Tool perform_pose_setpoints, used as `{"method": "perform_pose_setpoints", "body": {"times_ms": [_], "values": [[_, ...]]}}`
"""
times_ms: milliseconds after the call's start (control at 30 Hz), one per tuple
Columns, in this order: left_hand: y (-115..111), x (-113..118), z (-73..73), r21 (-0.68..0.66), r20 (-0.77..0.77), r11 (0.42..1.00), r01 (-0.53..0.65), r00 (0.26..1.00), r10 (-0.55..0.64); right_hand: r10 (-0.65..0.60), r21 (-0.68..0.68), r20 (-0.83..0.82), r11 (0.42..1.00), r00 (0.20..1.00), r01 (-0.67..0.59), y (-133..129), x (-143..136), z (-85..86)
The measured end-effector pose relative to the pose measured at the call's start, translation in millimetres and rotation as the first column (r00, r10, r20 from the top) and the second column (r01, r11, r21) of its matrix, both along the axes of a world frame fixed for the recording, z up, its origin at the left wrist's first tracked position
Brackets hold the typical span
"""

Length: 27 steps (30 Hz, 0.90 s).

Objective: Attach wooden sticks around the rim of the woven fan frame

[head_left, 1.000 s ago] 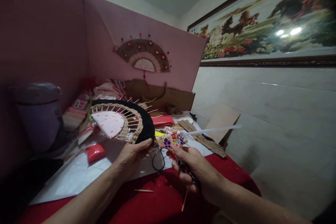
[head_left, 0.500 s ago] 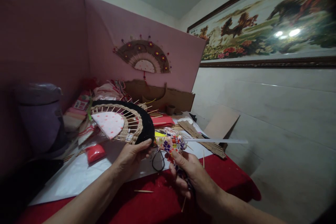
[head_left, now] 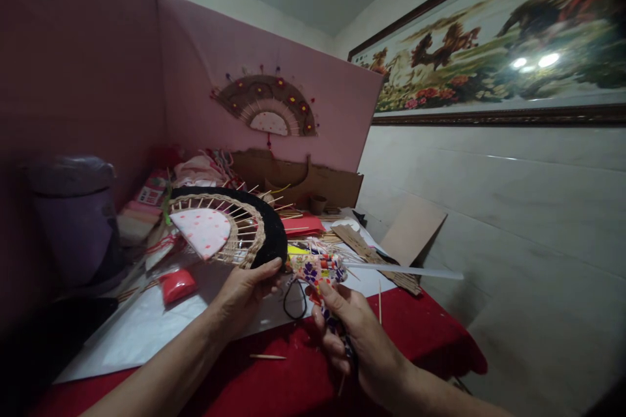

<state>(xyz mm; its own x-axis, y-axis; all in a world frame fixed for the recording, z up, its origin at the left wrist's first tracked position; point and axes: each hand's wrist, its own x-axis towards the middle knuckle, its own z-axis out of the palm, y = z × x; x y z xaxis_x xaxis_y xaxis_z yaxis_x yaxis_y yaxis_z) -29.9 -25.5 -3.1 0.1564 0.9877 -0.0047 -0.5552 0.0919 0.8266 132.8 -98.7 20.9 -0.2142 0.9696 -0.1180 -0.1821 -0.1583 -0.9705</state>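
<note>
My left hand (head_left: 249, 288) is closed on the lower end of a half-round fan (head_left: 268, 218). The fan has a black outer band, a woven twine ring, thin sticks poking past its edge, and a white centre with pink dots. My right hand (head_left: 355, 322) wraps round the handle of a hot glue gun (head_left: 315, 268) with a colourful flowered pattern. A long whitish glue stick (head_left: 405, 270) juts from its back to the right. The gun's front end points left, close by the fan's black edge near my left fingertips. Whether the tip touches the fan, I cannot tell.
A decorated fan (head_left: 274, 101) hangs on the pink panel. Torn cardboard (head_left: 332, 189), a red packet (head_left: 177, 287), red paper (head_left: 303, 225) and loose sticks lie on the table, over white sheeting and red cloth (head_left: 420, 332). A lilac bin (head_left: 75, 221) stands left.
The glue stick's far end has dipped slightly as the glue gun tilted a little in my right hand. My left hand and the fan stay almost still.
</note>
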Motion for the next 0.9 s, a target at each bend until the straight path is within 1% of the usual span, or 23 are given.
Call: {"method": "perform_pose_setpoints", "body": {"times_ms": [133, 200, 333, 467, 733, 800, 900], "values": [[-1, 1, 1.0, -0.015, 0.000, 1.000, -0.004, 1.000, 0.004, -0.024, -0.007, -0.041, 1.000, 0.999, 0.023, 0, 0, 1.7], [0, 1, 0.7, -0.024, 0.004, 1.000, 0.001, 1.000, -0.001, -0.014, -0.004, -0.038, 1.000, 0.999, 0.014, 1, 0, 3.2], [0, 1, -0.2, -0.026, 0.008, 1.000, 0.006, 1.000, -0.006, -0.001, 0.003, 0.013, 1.000, 1.000, 0.001, 2, 1, 6.4], [-1, 1, 0.0, -0.016, 0.001, 1.000, 0.002, 1.000, -0.002, 0.016, -0.026, 0.093, 1.000, 0.996, -0.013, 3, 2, 10.9], [-1, 1, -0.3, -0.010, -0.013, 1.000, -0.013, 1.000, 0.013, 0.082, -0.036, 0.215, 0.996, 0.973, -0.076, 8, 7, 29.7], [0, 1, -0.2, -0.005, -0.016, 1.000, -0.002, 1.000, 0.002, 0.082, -0.033, 0.215, 0.997, 0.973, -0.076, 10, 9, 31.9], [-1, 1, 0.1, 0.001, -0.024, 1.000, 0.002, 1.000, -0.002, 0.137, -0.058, 0.170, 0.990, 0.976, -0.128, 13, 13, 30.3]]}}
